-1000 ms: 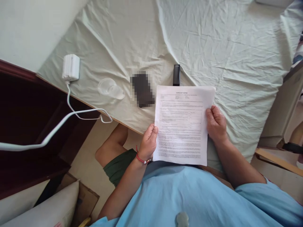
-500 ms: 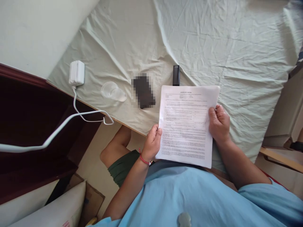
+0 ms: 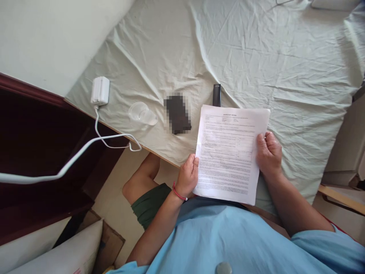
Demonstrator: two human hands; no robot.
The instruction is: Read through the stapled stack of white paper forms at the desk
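A stack of printed paper sheets point(image 3: 230, 156) is held up over the table's near edge, its text facing me. My left hand point(image 3: 188, 175) grips the stack's left edge low down, thumb on the front; a red bracelet is on that wrist. My right hand point(image 3: 269, 154) is closed around the right edge, a little higher. The fingers behind the sheets are hidden. Just beyond the top edge lies a slim black object point(image 3: 217, 94), partly covered by the paper. Left of the stack, a dark blurred-out rectangular item point(image 3: 178, 114) rests on the cloth.
A pale green wrinkled cloth point(image 3: 256, 57) covers the table. Toward the left lie a clear plastic cup point(image 3: 139, 113) on its side and a white power adapter point(image 3: 100, 90). From the adapter a white cable point(image 3: 76, 156) hangs across a dark wooden cabinet point(image 3: 34, 148).
The view has shifted slightly, so everything on the table appears a bit farther right and lower. Both hands keep the same grip on the paper sheets.
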